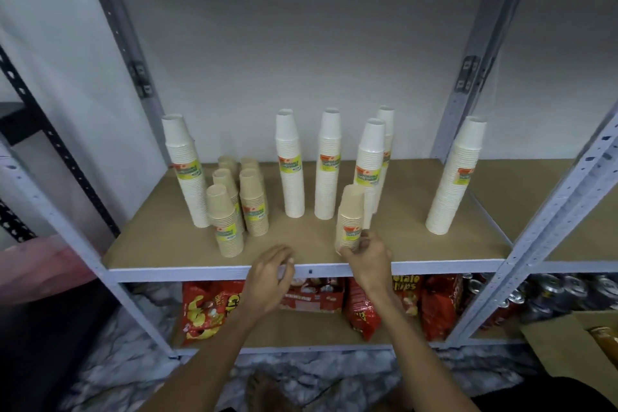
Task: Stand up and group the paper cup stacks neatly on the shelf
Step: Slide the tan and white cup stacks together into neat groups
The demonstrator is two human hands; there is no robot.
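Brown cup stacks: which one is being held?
The lone brown stack in front of the white stacks, right of centre; the right hand grips its base. The other five cluster at the left, untouched.

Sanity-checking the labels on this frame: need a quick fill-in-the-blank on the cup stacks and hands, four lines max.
1. The right hand grips a short cup stack whose colour is ___.
2. The left hand holds ___.
3. The tall white stacks number ___.
4. Below the shelf lie red bags of ___.

Missing words: brown; nothing; six; chips.
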